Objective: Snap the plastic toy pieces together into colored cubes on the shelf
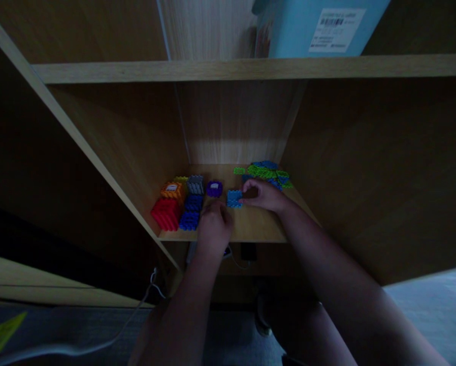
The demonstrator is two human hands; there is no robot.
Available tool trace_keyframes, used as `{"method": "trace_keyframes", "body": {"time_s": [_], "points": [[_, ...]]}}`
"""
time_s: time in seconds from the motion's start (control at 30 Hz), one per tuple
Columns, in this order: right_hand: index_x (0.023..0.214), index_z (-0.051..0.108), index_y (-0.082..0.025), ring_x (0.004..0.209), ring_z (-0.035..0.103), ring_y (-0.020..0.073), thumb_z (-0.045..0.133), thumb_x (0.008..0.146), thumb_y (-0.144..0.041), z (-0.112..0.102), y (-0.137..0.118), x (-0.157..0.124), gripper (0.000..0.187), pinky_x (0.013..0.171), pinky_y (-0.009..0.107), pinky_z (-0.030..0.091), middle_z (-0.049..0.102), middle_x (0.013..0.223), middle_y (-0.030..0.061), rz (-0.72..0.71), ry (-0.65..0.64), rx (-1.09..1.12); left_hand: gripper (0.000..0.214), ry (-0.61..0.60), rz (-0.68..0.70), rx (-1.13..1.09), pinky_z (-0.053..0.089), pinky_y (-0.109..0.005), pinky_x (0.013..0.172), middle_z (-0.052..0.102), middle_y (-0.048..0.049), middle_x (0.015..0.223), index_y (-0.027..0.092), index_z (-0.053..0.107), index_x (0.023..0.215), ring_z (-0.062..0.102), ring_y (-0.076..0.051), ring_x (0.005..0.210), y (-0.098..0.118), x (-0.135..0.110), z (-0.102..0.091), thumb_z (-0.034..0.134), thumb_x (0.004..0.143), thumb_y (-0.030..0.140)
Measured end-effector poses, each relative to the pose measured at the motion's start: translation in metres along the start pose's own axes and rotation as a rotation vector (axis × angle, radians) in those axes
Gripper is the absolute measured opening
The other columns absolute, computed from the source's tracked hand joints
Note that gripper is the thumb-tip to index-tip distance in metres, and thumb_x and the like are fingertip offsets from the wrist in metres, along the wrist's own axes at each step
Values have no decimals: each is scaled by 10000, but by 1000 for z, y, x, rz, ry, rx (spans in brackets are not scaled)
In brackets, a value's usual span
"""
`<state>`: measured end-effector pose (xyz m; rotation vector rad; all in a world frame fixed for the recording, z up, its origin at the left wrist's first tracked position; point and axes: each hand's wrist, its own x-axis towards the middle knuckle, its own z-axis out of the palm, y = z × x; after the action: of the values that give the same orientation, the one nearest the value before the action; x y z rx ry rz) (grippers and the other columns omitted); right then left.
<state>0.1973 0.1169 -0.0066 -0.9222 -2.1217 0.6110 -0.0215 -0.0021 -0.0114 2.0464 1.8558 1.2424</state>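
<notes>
Evidently the right hand (264,194) pinches the light-blue tile (233,199), while the left hand (215,224) has a grip I cannot tell.

Upper right: light-blue box (293,29) cut by top edge, label (336,30) illegible. Center: left hand (215,224) hides own fingertips.

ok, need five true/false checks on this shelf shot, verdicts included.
1. The right hand's fingertips are at the light-blue piece. True.
2. The red stack sits at the shelf's right end. False: it is at the left end, in front of the orange stack.
3. The green and blue pile lies toward the back right. True.
4. The left hand holds up the purple piece. False: that piece lies on the shelf, beyond the hand.
5. The box on the upper shelf is red. False: light blue.
</notes>
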Motion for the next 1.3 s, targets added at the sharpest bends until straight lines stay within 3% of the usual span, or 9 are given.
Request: {"method": "trace_keyframes", "body": {"time_s": [0.13,1.3], "points": [[925,625,-275,999,710,252,875,780,-537,0,-1,-1,390,926,412,561,774,1057,25,20,-65,18,197,-13,-5,13,584,-402,935,773,-107,993,194,699,1044,733,-289,996,-1,0,1,589,927,80],[921,646,-264,918,668,228,876,775,-555,2,1,-1,399,853,360,520,734,962,4,8,-116,-7,195,-83,40,25,577,-410,988,776,-99,1052,200,690,1097,737,-289,1050,4,0,-4,628,932,115]]}}
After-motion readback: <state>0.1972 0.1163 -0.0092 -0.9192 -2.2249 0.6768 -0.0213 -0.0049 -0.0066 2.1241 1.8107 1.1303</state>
